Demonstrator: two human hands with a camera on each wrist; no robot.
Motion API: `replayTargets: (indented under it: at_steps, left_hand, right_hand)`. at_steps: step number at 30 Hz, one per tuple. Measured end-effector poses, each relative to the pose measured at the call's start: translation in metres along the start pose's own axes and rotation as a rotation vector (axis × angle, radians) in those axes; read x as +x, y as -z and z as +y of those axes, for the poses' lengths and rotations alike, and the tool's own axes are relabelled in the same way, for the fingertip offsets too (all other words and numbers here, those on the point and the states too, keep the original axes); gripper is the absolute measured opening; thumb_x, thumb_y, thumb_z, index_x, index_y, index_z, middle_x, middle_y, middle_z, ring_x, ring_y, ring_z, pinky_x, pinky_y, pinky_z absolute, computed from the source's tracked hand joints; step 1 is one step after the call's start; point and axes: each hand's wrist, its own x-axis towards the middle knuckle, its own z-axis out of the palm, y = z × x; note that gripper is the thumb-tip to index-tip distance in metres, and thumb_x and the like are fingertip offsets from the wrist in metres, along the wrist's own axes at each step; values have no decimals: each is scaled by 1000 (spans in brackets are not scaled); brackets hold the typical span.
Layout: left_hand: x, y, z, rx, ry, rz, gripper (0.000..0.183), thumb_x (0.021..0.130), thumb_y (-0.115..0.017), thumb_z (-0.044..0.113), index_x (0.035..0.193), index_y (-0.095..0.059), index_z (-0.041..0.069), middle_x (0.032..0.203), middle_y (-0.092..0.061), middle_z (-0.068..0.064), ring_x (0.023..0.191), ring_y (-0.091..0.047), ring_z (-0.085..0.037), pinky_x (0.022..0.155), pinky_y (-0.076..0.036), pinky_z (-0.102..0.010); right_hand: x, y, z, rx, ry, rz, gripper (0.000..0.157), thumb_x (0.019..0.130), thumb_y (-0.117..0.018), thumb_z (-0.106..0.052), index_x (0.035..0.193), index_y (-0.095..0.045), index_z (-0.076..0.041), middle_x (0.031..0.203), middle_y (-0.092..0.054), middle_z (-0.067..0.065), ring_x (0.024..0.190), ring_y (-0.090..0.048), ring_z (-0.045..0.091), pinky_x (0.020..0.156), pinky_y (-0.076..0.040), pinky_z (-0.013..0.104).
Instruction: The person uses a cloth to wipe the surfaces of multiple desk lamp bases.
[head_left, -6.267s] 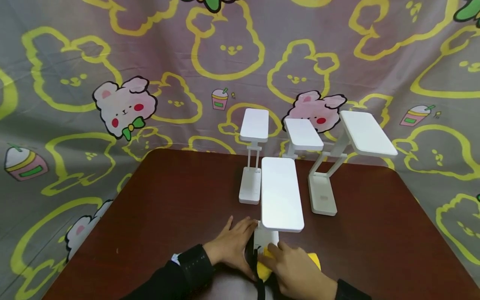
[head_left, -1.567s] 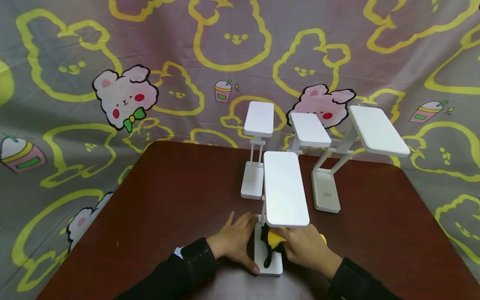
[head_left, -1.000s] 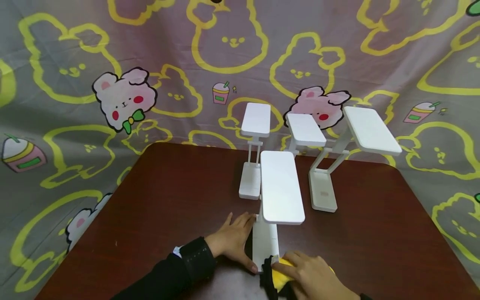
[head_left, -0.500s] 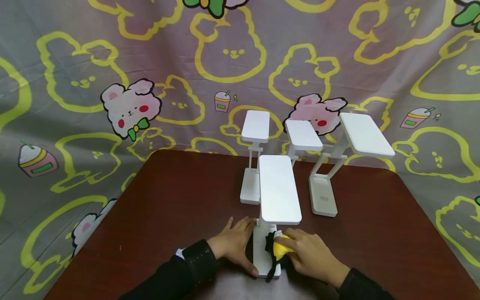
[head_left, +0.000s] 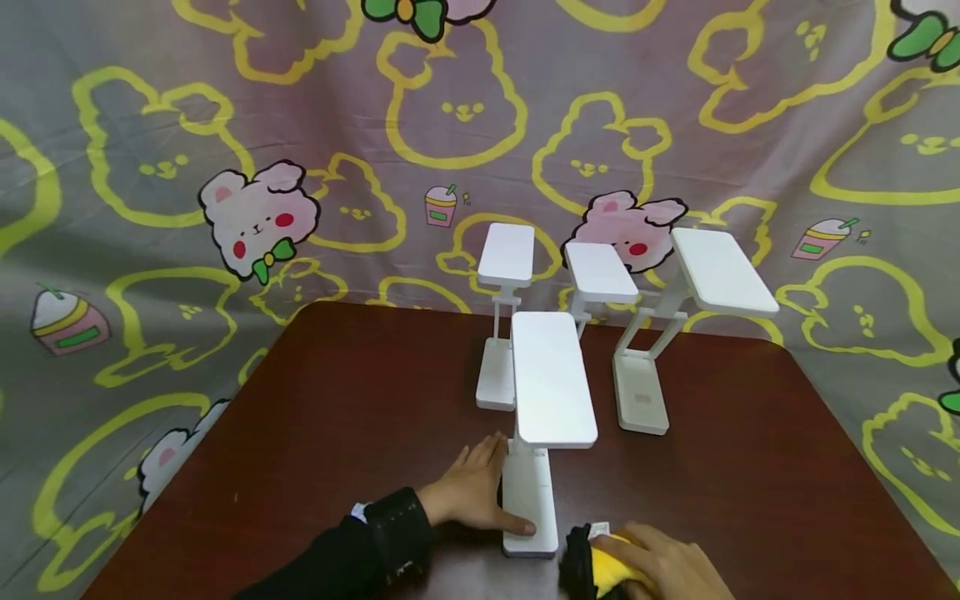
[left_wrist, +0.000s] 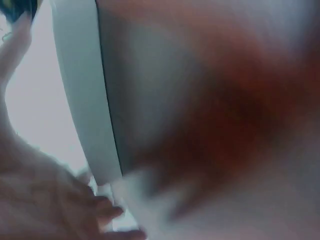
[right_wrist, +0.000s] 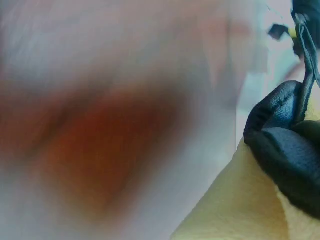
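A white folding desk lamp (head_left: 553, 379) stands at the front middle of the table, its flat head over a rectangular base (head_left: 529, 492). My left hand (head_left: 468, 492) lies along the left side of that base, fingers stretched toward the far end and thumb resting on top near the front. In the left wrist view the hand (left_wrist: 45, 195) borders the pale edge of the base. To the right, at the front, my right hand (head_left: 660, 562) grips a yellow cloth (head_left: 613, 569) with a black edge and a white tag. The cloth (right_wrist: 245, 200) and its black loop fill the right of the right wrist view.
Behind the front lamp stand three similar white lamps: one at left (head_left: 507, 254), one in the middle (head_left: 602, 273) and one at right (head_left: 723, 271). The dark brown table (head_left: 360, 392) ends at a curtain (head_left: 337, 108) with yellow bear outlines.
The right hand has carried the cloth off the lamp's base, toward the front right; earlier it passed over the base. The left thumb has shifted from the base's edge onto its top.
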Motion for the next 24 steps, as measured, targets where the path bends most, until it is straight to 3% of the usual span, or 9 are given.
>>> replayTargets:
  at_steps: [2, 6, 12, 18, 24]
  left_hand:
    - [3, -6, 1, -36, 1, 45, 121, 69, -65, 70, 150, -19, -7, 154, -17, -22, 141, -14, -32, 111, -14, -52]
    - [6, -11, -1, 2, -7, 100, 119, 67, -67, 70, 148, -25, -8, 151, -26, -22, 139, -18, -33, 109, -13, -56]
    - [-1, -8, -15, 16, -12, 70, 117, 66, -65, 73, 149, -29, -1, 151, -30, -14, 141, -15, -32, 108, -10, -59]
    - [-25, 8, -44, -24, 6, 71, 116, 68, -65, 71, 152, -24, 2, 152, -26, -18, 138, -18, -36, 105, -10, -65]
    - [-48, 31, -89, -4, 148, 61, 113, 68, -67, 68, 148, -29, -2, 149, -31, -21, 136, -22, -41, 104, -12, -66]
  right_hand:
    - [-3, 8, 4, 2, -62, 9, 44, 71, -74, -8, 114, -66, -16, 93, -58, -8, 68, -44, -5, 49, -42, 15]
    - [-5, 17, 10, -22, -160, 60, 44, 67, -75, -7, 111, -68, -13, 94, -57, -10, 66, -42, -6, 49, -40, 16]
    - [-3, 22, 15, -20, -255, 66, 43, 68, -74, -5, 111, -69, -12, 97, -58, -9, 64, -41, -6, 49, -39, 17]
    - [-3, 24, 21, -16, -273, 37, 43, 71, -74, -7, 113, -68, -13, 99, -58, -9, 65, -41, -6, 50, -39, 18]
    - [-4, 22, 28, -31, -276, 23, 44, 70, -75, -7, 113, -68, -12, 99, -58, -9, 63, -39, -6, 49, -36, 18]
